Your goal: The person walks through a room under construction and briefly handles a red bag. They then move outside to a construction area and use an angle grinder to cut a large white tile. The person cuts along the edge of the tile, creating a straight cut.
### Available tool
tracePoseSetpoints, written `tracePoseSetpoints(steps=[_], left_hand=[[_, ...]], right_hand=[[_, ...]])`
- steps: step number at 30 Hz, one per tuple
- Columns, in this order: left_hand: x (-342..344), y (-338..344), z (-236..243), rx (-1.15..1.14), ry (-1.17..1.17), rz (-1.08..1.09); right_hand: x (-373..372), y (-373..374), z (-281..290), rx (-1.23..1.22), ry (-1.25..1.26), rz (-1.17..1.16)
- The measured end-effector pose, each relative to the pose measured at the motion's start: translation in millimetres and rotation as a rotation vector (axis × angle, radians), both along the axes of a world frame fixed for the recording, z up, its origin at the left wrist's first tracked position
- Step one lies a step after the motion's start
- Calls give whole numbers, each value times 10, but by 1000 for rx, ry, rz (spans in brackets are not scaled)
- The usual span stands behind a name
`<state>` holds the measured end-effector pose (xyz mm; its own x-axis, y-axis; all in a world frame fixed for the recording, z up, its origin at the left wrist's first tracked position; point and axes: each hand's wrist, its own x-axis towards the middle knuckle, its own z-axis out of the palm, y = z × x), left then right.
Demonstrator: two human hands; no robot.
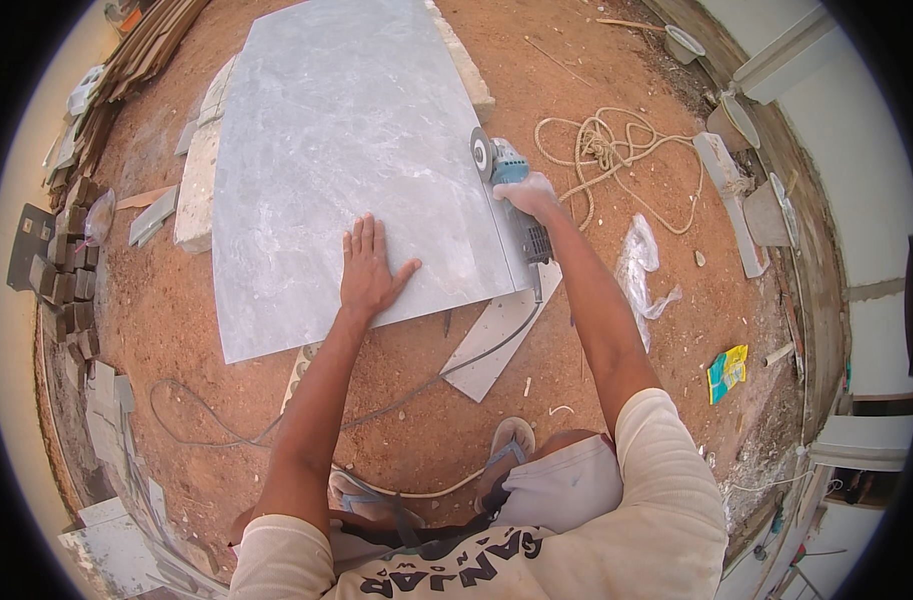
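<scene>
A large grey marbled tile slab [316, 150] lies before me, propped on pale stone blocks [198, 185]. My left hand [370, 268] rests flat on it near the front edge, fingers spread. My right hand [529, 194] is wrapped round a blue angle grinder [509, 163] at the slab's right edge. The grinder's round disc [482, 153] stands upright at that edge; whether it touches the tile I cannot tell. A thin line runs along the slab from the disc toward the front edge. The tool's black rear end shows below my wrist, with its cable [496, 345] trailing down.
Right of the slab, a coiled rope [601, 145], crumpled clear plastic [636, 270] and a yellow-and-teal packet [727, 374] lie on reddish soil. A tile strip [491, 350] lies under the front corner. Bricks [71, 290] and stacked planks [141, 60] line the left. The cable loops near my feet.
</scene>
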<state>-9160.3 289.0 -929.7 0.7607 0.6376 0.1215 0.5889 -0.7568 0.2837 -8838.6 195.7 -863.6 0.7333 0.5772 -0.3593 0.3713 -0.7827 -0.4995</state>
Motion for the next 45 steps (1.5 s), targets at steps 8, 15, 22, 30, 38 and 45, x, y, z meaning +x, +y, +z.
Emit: tracePoseSetpoints(steps=[8, 15, 22, 30, 38, 45], left_hand=[[42, -10, 4, 3, -10, -8], [-14, 13, -16, 0, 5, 1], [10, -2, 3, -8, -4, -1], [5, 3, 2, -12, -12, -1], [1, 9, 5, -9, -6, 0], [8, 10, 9, -18, 8, -2]], right_hand=[[126, 12, -105, 7, -14, 8], [-41, 40, 88, 1, -5, 1], [-17, 33, 112, -6, 1, 9], [14, 67, 53, -5, -3, 6], [11, 96, 58, -23, 8, -17], [11, 91, 58, -1, -21, -6]])
